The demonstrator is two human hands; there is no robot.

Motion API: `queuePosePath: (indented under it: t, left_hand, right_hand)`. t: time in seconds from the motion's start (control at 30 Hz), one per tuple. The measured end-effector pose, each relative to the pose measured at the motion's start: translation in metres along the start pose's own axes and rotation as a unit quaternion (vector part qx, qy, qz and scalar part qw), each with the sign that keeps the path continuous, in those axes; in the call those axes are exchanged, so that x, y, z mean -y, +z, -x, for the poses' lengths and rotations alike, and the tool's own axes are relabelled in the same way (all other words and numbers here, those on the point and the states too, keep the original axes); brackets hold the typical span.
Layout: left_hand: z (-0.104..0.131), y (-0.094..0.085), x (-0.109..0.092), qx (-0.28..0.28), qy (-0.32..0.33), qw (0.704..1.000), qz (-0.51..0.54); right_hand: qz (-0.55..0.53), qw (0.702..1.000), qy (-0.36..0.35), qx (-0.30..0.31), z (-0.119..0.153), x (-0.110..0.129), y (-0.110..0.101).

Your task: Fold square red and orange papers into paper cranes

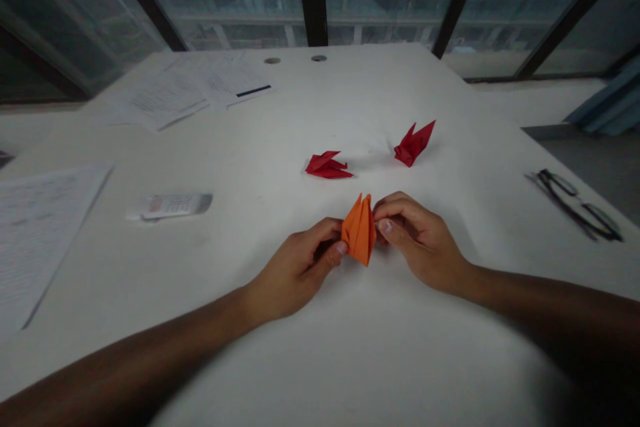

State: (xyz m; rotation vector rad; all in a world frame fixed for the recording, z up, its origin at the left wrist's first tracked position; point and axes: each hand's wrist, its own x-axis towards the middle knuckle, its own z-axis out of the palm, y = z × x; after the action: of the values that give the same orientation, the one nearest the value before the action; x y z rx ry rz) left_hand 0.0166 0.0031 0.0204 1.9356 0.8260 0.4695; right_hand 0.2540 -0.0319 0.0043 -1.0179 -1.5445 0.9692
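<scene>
An orange folded-paper origami piece (359, 230) is held up between my two hands, its narrow tips upward and a point at the bottom. My left hand (305, 263) pinches its left edge between thumb and fingers. On the other side, my right hand (423, 237) has thumb and fingertips closed at its right edge. Just beyond lies a red origami piece (327, 165) on its side. Farther right, a second red origami piece (414, 145) rests with its points raised.
On the white table (320, 353), a white packet (175, 205) lies left of my hands. Black-framed glasses (575, 203) are near the right edge. Printed sheets (170, 97) spread at the back left, with another sheet (45, 233) at the left edge. Windows (225, 3) stand behind.
</scene>
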Motion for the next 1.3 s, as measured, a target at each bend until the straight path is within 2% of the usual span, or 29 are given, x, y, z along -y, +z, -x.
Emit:
queuePosePath:
  t: [0.37,0.57,0.8,1.03,1.2,1.3]
  left_hand:
    - [0.000,0.002,-0.001,-0.018,-0.016,1.000,0.001]
    - [0.000,0.003,-0.001,-0.038,-0.013,0.999,0.001]
    - [-0.001,0.002,-0.001,-0.024,-0.004,1.000,0.000]
    - [-0.001,0.001,0.000,-0.003,-0.009,1.000,-0.019]
    - [-0.002,0.001,0.000,0.002,-0.002,0.999,-0.032]
    - [-0.002,0.000,0.000,0.007,0.000,0.999,-0.038]
  right_hand:
    - [0.009,1.000,-0.021,0.020,-0.002,-0.001,-0.001]
    - [0.044,0.999,-0.007,0.030,0.000,0.001,-0.001]
    - [0.065,0.997,-0.019,0.044,0.001,0.006,-0.001]
    - [0.100,0.994,-0.016,0.032,0.005,0.010,-0.002]
    - [0.098,0.992,-0.066,0.044,0.002,0.012,-0.007]
    - [0.086,0.993,-0.063,0.051,0.000,0.013,-0.009]
